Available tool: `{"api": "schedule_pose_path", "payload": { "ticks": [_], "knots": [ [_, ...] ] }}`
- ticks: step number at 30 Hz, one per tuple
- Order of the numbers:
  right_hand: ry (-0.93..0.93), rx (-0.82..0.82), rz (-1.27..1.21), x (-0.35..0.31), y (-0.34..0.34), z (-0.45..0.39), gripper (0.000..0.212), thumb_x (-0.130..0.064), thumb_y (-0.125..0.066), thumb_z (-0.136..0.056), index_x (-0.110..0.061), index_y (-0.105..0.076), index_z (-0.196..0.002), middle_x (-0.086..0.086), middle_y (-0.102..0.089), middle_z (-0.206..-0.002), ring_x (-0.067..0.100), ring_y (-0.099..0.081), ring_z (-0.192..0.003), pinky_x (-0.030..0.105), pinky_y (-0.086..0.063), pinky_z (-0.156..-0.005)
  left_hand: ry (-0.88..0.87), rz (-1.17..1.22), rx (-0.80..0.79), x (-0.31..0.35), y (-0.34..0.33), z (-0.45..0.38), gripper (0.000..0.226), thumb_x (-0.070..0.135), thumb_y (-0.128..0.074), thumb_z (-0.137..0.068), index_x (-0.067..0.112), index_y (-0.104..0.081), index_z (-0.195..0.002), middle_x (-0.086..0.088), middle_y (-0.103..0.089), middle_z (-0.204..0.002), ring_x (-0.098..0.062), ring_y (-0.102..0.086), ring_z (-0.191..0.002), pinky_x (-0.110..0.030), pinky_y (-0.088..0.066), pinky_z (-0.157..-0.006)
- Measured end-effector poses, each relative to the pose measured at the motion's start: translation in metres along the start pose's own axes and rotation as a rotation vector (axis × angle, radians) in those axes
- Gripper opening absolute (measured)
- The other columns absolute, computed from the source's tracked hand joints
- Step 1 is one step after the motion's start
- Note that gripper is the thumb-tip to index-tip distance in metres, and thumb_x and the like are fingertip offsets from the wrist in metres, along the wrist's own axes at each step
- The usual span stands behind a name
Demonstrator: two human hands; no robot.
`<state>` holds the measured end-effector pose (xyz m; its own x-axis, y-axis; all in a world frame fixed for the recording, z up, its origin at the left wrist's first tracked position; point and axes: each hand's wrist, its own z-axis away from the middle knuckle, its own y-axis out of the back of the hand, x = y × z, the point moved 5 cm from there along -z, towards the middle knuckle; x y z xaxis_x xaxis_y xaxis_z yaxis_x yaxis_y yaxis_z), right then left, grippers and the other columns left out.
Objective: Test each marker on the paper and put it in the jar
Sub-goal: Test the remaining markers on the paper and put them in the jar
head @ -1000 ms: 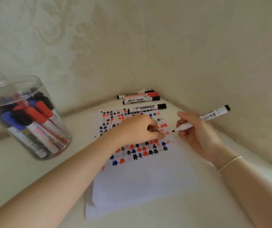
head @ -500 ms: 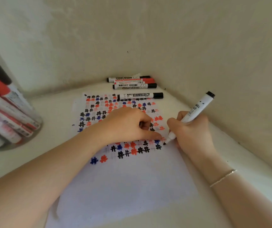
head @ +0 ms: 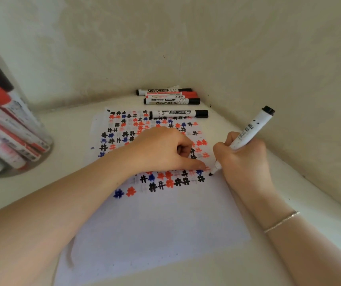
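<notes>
Lowered since half a second ago, the black tip of the white-barrelled whiteboard marker [head: 248, 131] now touches the sheet at the right end of the rows of marks, where earlier it was poised just above the page. Both hands keep their places.

A cream tabletop [head: 41, 193] set into a corner of pale walls carries a white sheet of paper [head: 155, 234], its far half covered with small black, red and blue hash-shaped marks and its near half bare. At the tabletop's left edge a clear plastic jar [head: 10, 124], partly cut off by the frame, holds a leaning bundle of red-capped and black-capped markers. The left hand [head: 161, 149] rests on the marked part of the paper, fingers curled into a loose fist around nothing visible, thumb stretched flat along the sheet toward the marker tip. The right hand [head: 244, 159], a thin bracelet at the wrist, grasps the marker with fingers wrapped around its barrel, black end cap tilted up and to the right.

In the far corner of the tabletop lie three capped markers [head: 169, 96] side by side, two black-capped and one red-capped. A fourth black-capped marker [head: 177, 114] lies across the paper's far edge.
</notes>
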<state>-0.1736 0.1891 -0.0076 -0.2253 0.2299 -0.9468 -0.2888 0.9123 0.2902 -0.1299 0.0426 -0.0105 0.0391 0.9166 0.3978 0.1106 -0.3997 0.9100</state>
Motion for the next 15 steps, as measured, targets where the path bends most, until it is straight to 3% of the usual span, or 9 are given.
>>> {"api": "schedule_pose_path", "payload": {
  "ticks": [3, 8, 10, 12, 15],
  "knots": [
    [-0.023, -0.013, -0.021, 0.0022, 0.0007, -0.0018, 0.019, 0.004, -0.051, -0.075, 0.011, -0.038, -0.062, 0.017, -0.043, -0.063, 0.023, -0.026, -0.054, 0.025, -0.023, -0.041, -0.005, -0.005, 0.001, 0.0004, 0.0002, 0.0001, 0.048, 0.065, -0.062, -0.074, 0.023, -0.047, -0.056, 0.009, -0.042, -0.047, -0.004, -0.036, -0.044, -0.023, -0.035, -0.051],
    [-0.029, -0.049, -0.026, 0.0018, -0.0009, -0.0020, 0.021, 0.003, -0.054, -0.073, 0.016, -0.040, -0.064, 0.041, -0.047, -0.066, 0.024, -0.030, -0.055, 0.027, -0.026, -0.045, 0.009, -0.001, -0.011, 0.0004, 0.0001, -0.0005, 0.050, 0.067, -0.062, -0.073, 0.021, -0.049, -0.057, 0.009, -0.042, -0.047, -0.005, -0.036, -0.044, -0.024, -0.035, -0.051],
    [-0.010, -0.048, -0.013, 0.0005, -0.0026, -0.0007, 0.022, 0.003, -0.054, -0.074, 0.015, -0.040, -0.063, 0.042, -0.048, -0.067, 0.023, -0.031, -0.054, 0.026, -0.025, -0.044, 0.013, 0.001, -0.011, 0.0000, 0.0001, -0.0008, 0.050, 0.067, -0.062, -0.072, 0.022, -0.048, -0.056, 0.009, -0.043, -0.047, -0.005, -0.037, -0.044, -0.026, -0.037, -0.052],
    [0.019, -0.036, -0.001, 0.0003, -0.0031, -0.0004, 0.025, 0.004, -0.054, -0.075, 0.006, -0.036, -0.057, 0.030, -0.046, -0.054, 0.019, -0.031, -0.048, 0.022, -0.024, -0.042, 0.019, 0.005, -0.015, -0.0001, -0.0002, -0.0006, 0.050, 0.068, -0.061, -0.072, 0.022, -0.049, -0.057, 0.008, -0.044, -0.048, -0.005, -0.037, -0.044, -0.025, -0.037, -0.053],
    [0.070, 0.025, 0.033, -0.0006, -0.0009, 0.0001, 0.041, 0.005, -0.050, -0.079, -0.013, -0.023, -0.054, -0.012, -0.024, -0.038, 0.006, -0.020, -0.037, 0.016, -0.020, -0.037, 0.012, 0.012, -0.010, 0.0005, 0.0001, 0.0000, 0.049, 0.066, -0.061, -0.073, 0.023, -0.047, -0.056, 0.009, -0.043, -0.047, -0.005, -0.037, -0.044, -0.025, -0.037, -0.053]
  ]
}}
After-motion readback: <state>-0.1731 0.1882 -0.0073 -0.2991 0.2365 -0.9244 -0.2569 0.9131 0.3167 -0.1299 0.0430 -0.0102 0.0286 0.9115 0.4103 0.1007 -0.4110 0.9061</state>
